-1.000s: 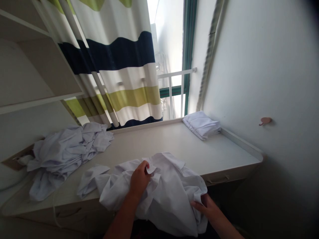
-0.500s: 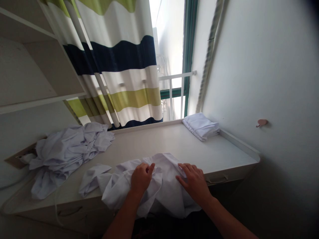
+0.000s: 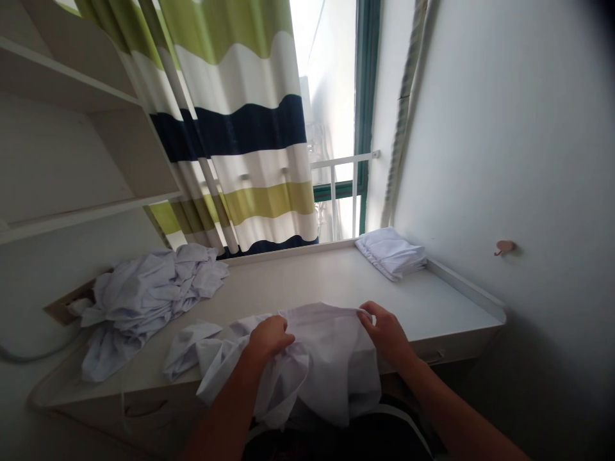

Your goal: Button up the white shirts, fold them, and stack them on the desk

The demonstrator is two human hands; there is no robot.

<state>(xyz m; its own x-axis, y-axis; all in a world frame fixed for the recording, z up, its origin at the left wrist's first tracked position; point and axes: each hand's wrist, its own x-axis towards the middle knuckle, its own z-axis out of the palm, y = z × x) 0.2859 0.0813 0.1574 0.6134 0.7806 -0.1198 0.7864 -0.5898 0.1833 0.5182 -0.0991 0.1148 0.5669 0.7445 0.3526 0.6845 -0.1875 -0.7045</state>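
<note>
A loose white garment [image 3: 331,358] is spread over the front edge of the desk and hangs down toward my lap; its exact kind I cannot make out. My left hand [image 3: 270,337] is closed on a bunched part of it, thumb toward the right. My right hand [image 3: 382,325] pinches its upper right edge between thumb and fingers, and the cloth is drawn fairly straight between both hands. The garment's crumpled left end [image 3: 192,349] lies on the desktop.
A crumpled heap of white cloth [image 3: 154,301] sits at the desk's left, by a wall socket [image 3: 79,302]. Folded white cloth [image 3: 391,251] is stacked at the back right corner of the desk [image 3: 298,275]. A striped curtain [image 3: 259,166] hangs behind, and shelves [image 3: 86,211] overhang the left.
My right hand has gone from resting flat on the cloth to pinching its edge, pulling it up and right. My left hand stays on the bunched part. The view has tilted up slightly.
</note>
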